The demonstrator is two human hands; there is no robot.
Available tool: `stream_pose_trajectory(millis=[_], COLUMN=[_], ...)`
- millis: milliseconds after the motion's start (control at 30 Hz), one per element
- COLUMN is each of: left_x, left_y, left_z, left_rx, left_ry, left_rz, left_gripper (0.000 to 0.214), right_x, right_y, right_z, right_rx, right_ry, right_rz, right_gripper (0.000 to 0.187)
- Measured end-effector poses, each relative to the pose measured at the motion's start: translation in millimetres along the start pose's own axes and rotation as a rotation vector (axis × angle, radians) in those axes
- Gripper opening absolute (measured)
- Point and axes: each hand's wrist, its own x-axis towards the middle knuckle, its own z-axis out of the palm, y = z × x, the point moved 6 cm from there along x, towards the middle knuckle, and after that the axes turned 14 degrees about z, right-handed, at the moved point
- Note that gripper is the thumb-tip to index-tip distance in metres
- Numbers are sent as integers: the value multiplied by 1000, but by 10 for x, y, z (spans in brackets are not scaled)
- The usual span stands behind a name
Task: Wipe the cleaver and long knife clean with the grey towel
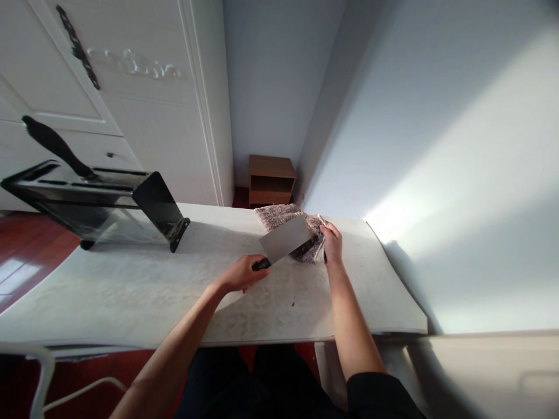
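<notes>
A cupboard (151,113) and nightstand (271,166) (brown) show a home.

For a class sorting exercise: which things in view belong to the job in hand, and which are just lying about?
In the job:
Broad grey-bladed, black-handled knife, in the left hand
Fluffy mottled grey-brown cloth, in the right hand

Apparently just standing by:
Slotted black holder with clear sides, one black handle sticking up
Open brown wooden cabinet

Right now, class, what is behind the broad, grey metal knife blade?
Beyond the blade, a fluffy, speckled brownish cloth shows past its upper edge, with white tabletop beside it. Whatever the blade itself covers cannot be seen.
</notes>
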Motion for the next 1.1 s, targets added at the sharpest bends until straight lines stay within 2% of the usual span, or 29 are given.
stream_pose_trajectory(millis=[367,533,700,933,1100], left_x=[-5,-13,-15,-11,-2], left_y=[7,13,53,64,81], left_z=[-3,-4,-16,-42,-64], left_rx=[-28,-36,-19,35,84], left_ry=[61,88,109,154,201], left_rz=[-7,-16,-11,2,20], left_gripper=[27,27,27,26,27], right_x=[0,11,-81,-285,-439], right_y=[30,103,156,146,148], right_z=[19,41,208,428,578], right_rx=[-65,89,215,201,75], right_ry=[34,1,-95,-209,-293], right_rz=[-61,62,173,120,67], right_gripper=[24,22,21,20,25])
